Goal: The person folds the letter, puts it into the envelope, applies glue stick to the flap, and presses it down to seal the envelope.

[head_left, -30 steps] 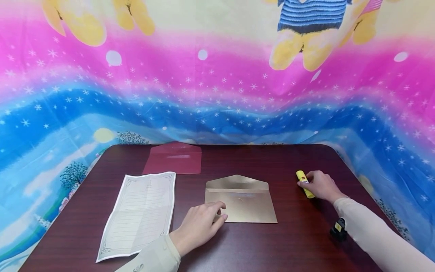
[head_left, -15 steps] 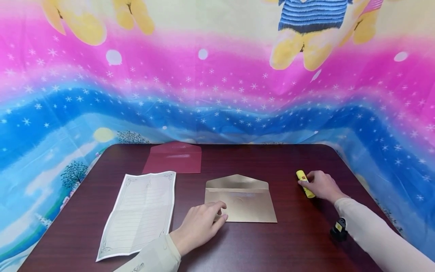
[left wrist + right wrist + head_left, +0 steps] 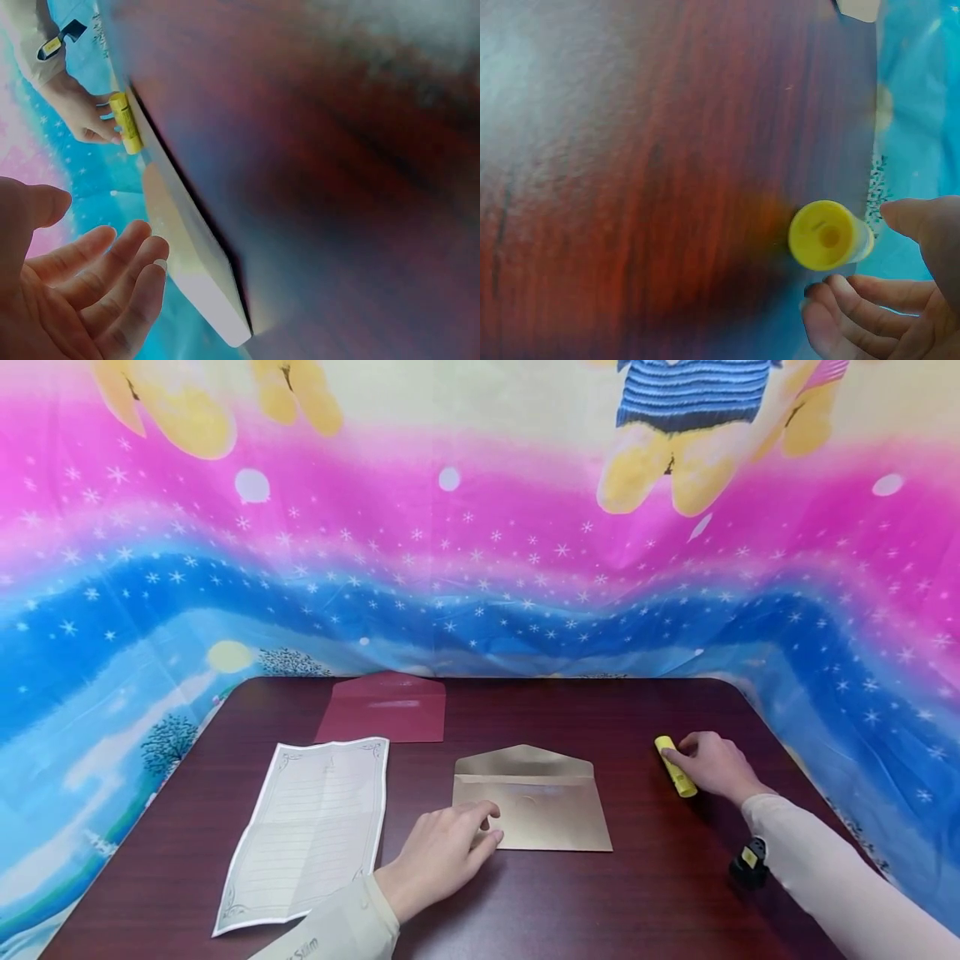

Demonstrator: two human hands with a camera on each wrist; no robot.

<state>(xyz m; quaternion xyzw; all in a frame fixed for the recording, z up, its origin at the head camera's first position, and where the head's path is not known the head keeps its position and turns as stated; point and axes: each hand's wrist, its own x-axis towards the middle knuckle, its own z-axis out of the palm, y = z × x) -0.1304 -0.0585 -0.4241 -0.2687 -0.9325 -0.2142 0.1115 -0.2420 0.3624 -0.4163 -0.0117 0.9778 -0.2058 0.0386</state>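
Note:
My left hand (image 3: 438, 852) lies near the lower left corner of a gold envelope (image 3: 555, 818), fingers loosely bent and gripping nothing. The envelope lies flat with its flap unfolded toward the back. On the right side of the table, a yellow glue stick (image 3: 677, 770) lies slantwise. My right hand (image 3: 716, 766) is beside it, with the thumb tip right at its upper side. In the right wrist view, the round end of the glue stick (image 3: 822, 236) shows between the spread thumb and fingers, which do not wrap it.
A creased sheet of lined letter paper (image 3: 315, 827) with an ornamental border lies left of the left hand. Behind it is a red envelope (image 3: 382, 718), flap unfolded, at the table's back edge. A printed cloth (image 3: 480, 560) hangs around the dark wooden table (image 3: 570, 902).
The glue stick has rolled slightly, turning its printed label. My right thumb has shifted up along it and the fingers have loosened. The left hand and the envelopes stay put.

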